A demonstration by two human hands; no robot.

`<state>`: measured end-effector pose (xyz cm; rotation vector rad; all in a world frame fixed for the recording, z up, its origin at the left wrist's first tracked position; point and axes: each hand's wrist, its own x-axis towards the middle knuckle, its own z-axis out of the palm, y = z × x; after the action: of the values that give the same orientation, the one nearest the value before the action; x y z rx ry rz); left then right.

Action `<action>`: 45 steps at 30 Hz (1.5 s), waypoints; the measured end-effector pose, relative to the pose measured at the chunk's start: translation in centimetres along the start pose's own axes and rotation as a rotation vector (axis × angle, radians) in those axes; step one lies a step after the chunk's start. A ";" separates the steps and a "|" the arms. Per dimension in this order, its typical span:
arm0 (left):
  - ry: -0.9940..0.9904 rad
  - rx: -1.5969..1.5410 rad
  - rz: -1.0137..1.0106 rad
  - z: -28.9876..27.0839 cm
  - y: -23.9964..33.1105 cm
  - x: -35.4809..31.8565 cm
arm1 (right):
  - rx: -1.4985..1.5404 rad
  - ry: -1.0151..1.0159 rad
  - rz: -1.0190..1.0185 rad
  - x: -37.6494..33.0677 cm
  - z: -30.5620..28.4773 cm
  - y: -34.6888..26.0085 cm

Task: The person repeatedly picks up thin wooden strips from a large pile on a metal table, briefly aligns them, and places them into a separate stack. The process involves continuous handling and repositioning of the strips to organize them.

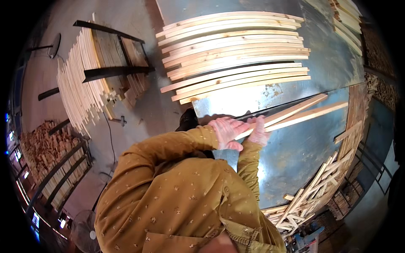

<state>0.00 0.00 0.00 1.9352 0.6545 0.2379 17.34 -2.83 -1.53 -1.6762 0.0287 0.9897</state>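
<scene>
Two pale wooden strips (310, 114) reach out to the right over the metal tabletop, spread apart at their far ends. Round their near ends is my right hand (258, 132), its fingers closed on them, in a thin see-through glove. My left hand (228, 131), gloved the same way, is beside it at the tip of the strips. Its thumb and fingers are stretched apart around that tip; whether they press on the wood is hard to see. Beyond my hands, a row of long wooden strips (236, 52) lies side by side on the table.
The metal table (291, 164) has a seam across it. A heap of short wood offcuts (312, 189) lies along its right edge. To the left stands a black metal rack (114, 74) with stacked strips (82, 76). More stacked wood (52, 156) and a fan (84, 232) stand at lower left.
</scene>
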 end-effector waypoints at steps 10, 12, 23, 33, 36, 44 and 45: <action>0.341 -0.221 -0.344 -6.1 -1.2 1.4 | 0.112 0.015 -0.097 -1.2 10.6 -0.6; 0.140 -0.159 -0.370 -8.9 2.3 1.1 | 0.172 0.039 -0.185 -3.6 10.8 -1.3; -0.101 0.359 -0.452 -11.4 6.4 7.5 | -1.165 -0.472 -0.659 -11.0 1.7 -1.7; 0.302 -0.028 -0.014 -7.3 0.5 3.6 | -0.894 -0.008 -1.168 8.3 7.5 -19.5; 1.199 0.250 -0.060 -13.7 -1.2 -1.5 | -1.288 -0.047 -1.008 15.8 13.7 -24.5; 0.839 -0.248 -1.140 -20.9 -18.4 -6.6 | -1.871 0.146 -0.568 19.6 26.6 -22.8; 0.836 -0.435 -1.140 -20.8 -16.0 -4.8 | -1.834 0.218 -0.552 19.3 25.5 -23.1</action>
<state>-18.57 18.72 -4.28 0.7621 1.9374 0.4037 26.23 35.13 4.52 -3.0625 -1.5074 0.1754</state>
